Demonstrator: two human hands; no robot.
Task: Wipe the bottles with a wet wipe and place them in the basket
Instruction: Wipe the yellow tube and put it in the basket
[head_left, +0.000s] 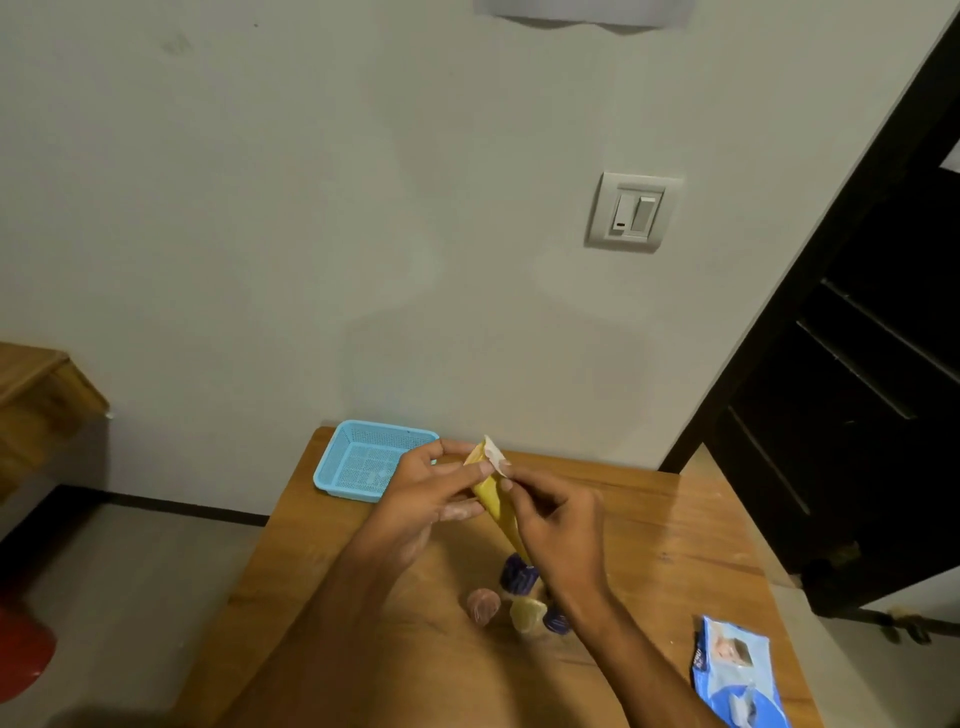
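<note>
My left hand grips a yellow bottle, held tilted above the wooden table. My right hand pinches a small white wet wipe against the bottle's upper end. Beneath my hands several small bottles stand on the table: a dark blue one, a brownish one, a pale yellow one and another blue one, partly hidden by my right wrist. The light blue mesh basket sits at the table's far left corner and looks empty.
A blue wet-wipe pack lies at the table's near right. The wall with a light switch stands right behind the table. A dark door is on the right. A wooden shelf and a red object are at left.
</note>
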